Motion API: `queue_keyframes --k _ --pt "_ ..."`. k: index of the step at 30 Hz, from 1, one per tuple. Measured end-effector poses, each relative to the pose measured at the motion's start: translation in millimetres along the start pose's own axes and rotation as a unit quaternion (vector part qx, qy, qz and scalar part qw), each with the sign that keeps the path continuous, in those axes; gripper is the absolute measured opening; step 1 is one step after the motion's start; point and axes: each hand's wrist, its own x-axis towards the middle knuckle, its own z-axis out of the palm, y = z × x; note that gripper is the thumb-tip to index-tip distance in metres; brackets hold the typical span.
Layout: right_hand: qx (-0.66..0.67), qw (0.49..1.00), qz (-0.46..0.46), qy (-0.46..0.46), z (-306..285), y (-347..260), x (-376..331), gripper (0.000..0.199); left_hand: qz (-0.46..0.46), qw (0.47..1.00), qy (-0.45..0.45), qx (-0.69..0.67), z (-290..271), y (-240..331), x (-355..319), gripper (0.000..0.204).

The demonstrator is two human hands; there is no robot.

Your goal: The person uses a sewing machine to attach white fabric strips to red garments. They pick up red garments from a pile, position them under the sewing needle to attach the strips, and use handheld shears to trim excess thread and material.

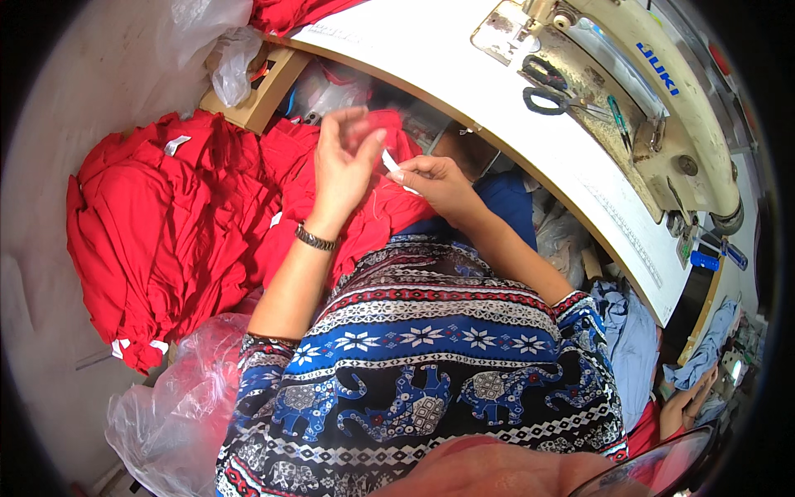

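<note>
My right hand [440, 187] pinches a small white fabric label [390, 161] between thumb and fingertips, above my lap. Close by on its left, my left hand [341, 170] is raised with thumb and fingers apart, the fingertips slightly blurred. Nothing shows in that hand. Beneath both hands lies red cloth [364, 219], with a loose pale thread on it. To the left, a large heap of red garments [170, 240] has several white tags showing.
A white sewing table [464, 91] curves along the right, carrying a sewing machine [691, 99], black-handled scissors [546, 102] and green thread snips [619, 122]. An open wooden drawer [269, 95] sits beneath it. Clear plastic [178, 406] lies lower left. Another person's arm [679, 410] shows lower right.
</note>
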Motion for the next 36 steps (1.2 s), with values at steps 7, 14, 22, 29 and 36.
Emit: queue_keyframes --k 7,14,22,29,36 --pt "0.006 1.0 0.009 0.021 10 5 -11 0.02 0.3 0.912 -0.231 0.157 96 61 87 0.024" --pt "0.014 0.999 -0.007 0.029 12 16 -15 0.024 0.341 0.801 -0.331 0.363 194 54 115 0.022" --pt "0.132 0.984 0.121 0.025 3 5 -14 0.023 0.194 0.711 -0.456 0.5 82 80 135 0.026" --pt "0.124 0.985 0.12 -0.002 4 -5 -7 0.023 -0.048 0.841 -0.41 0.35 -113 74 48 0.01" --pt "0.061 0.996 0.058 0.002 9 -4 -2 0.023 -0.137 0.796 -0.446 0.386 -144 70 -26 0.032"
